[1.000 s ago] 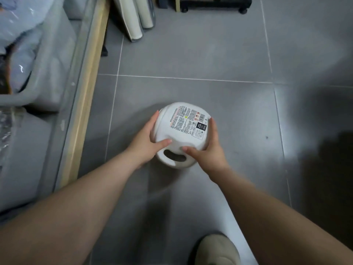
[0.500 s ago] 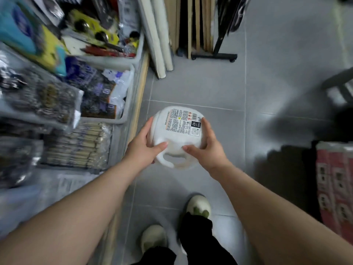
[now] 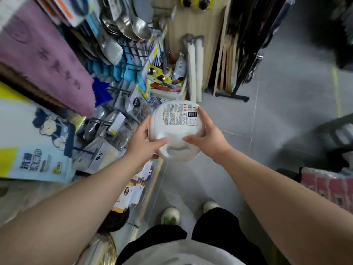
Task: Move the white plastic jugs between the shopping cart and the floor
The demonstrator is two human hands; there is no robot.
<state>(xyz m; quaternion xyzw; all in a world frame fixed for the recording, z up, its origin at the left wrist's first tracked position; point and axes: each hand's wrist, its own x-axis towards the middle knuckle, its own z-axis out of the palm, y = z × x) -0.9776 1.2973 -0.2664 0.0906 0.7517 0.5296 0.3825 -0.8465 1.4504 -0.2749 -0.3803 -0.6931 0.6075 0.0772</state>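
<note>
Grey floor tiles (image 3: 271,134) lay below the white jug (image 3: 174,129) — my left hand (image 3: 142,145) and right hand (image 3: 209,139) clasped its sides.

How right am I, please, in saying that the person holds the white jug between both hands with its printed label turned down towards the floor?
Not quite: the printed label on the white jug faces up towards the camera, not down to the floor, as the head view shows. The rest holds: the left hand and right hand hold it between them.
</note>
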